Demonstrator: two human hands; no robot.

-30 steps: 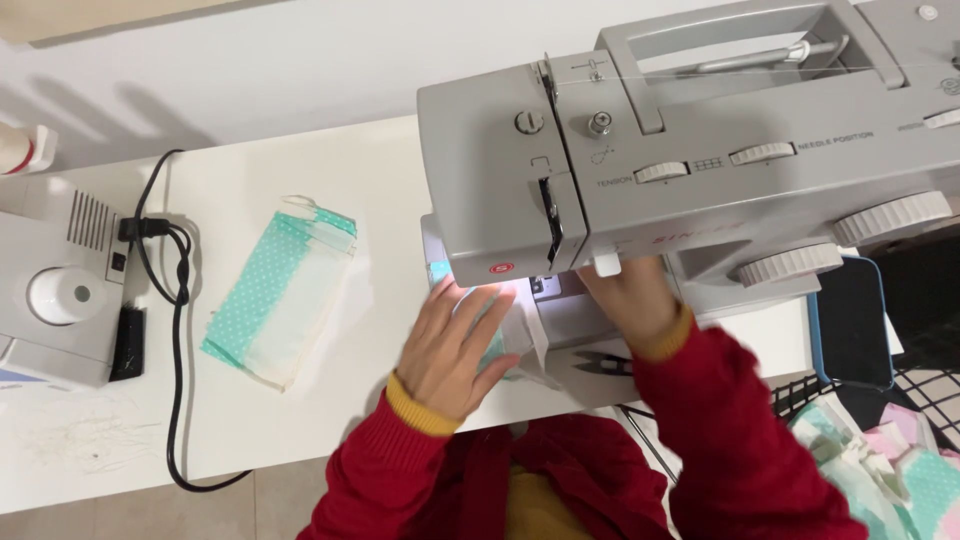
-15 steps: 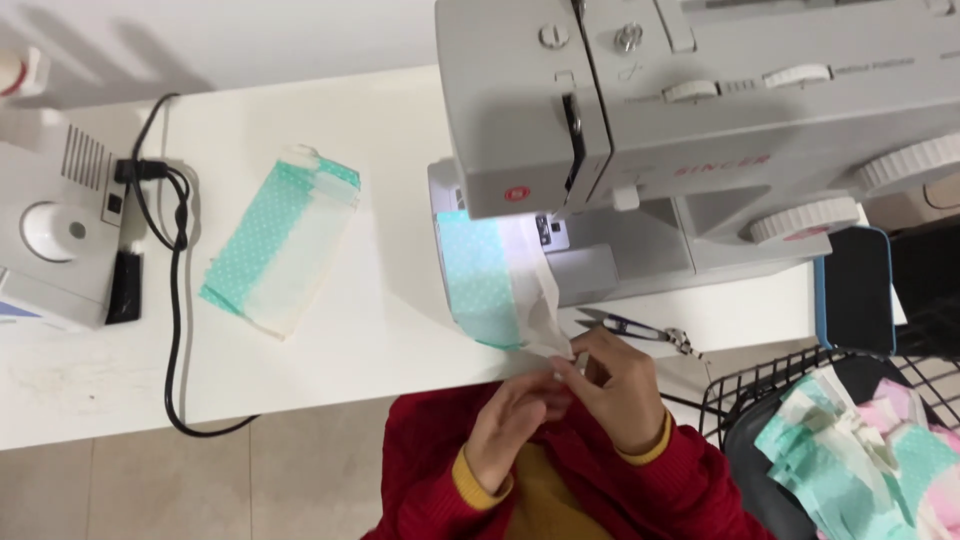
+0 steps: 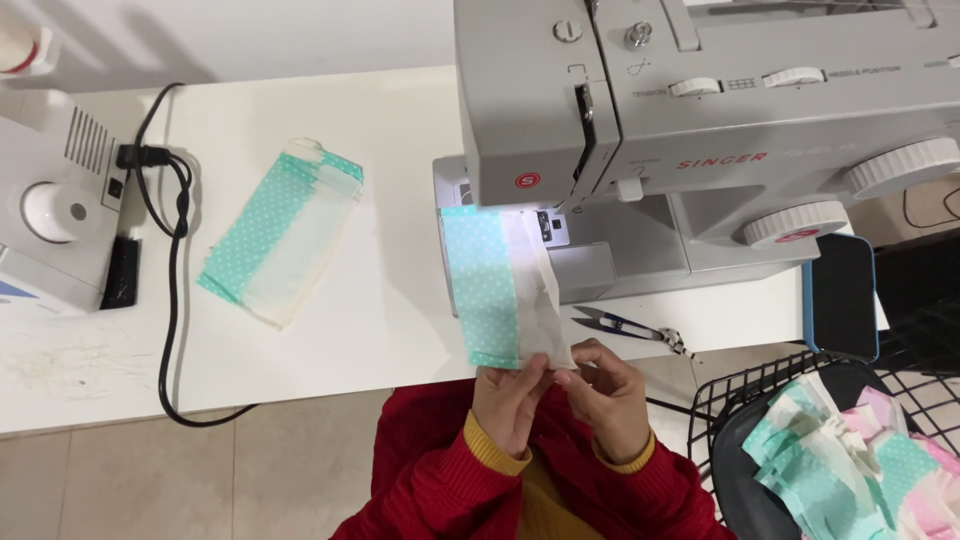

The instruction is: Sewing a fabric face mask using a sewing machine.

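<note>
Two hands meet at the near edge of the table (image 3: 330,340): your left hand (image 3: 508,398) and right hand (image 3: 612,393) are both pinched shut on the lower end of the fabric piece (image 3: 497,288), a strip that is teal with white dots along its left side and plain white along its right. Its upper end lies on the bed of the grey sewing machine (image 3: 700,120), just under the needle area and the lamp's glow, so the strip runs from the machine straight toward you and hangs slightly past the table's edge; holding it by the near end keeps it stretched flat, as far as you can judge. Your thumbs and fingertips press together on the white corner, though exactly what they work at there is too small to tell. Just right of your hands, near the front edge, lie small thread snips (image 3: 622,325), within easy reach. A stack of similar dotted pieces (image 3: 280,232) rests toward the table's left half, well apart from the machine. At the left edge stands a second white machine (image 3: 55,215) with a black cable (image 3: 170,290) looping to the front edge. The sewing machine carries a round red badge on its front and red lettering along its body. Off the table's right corner, a black wire basket (image 3: 745,400) holds more teal and pink pieces.
</note>
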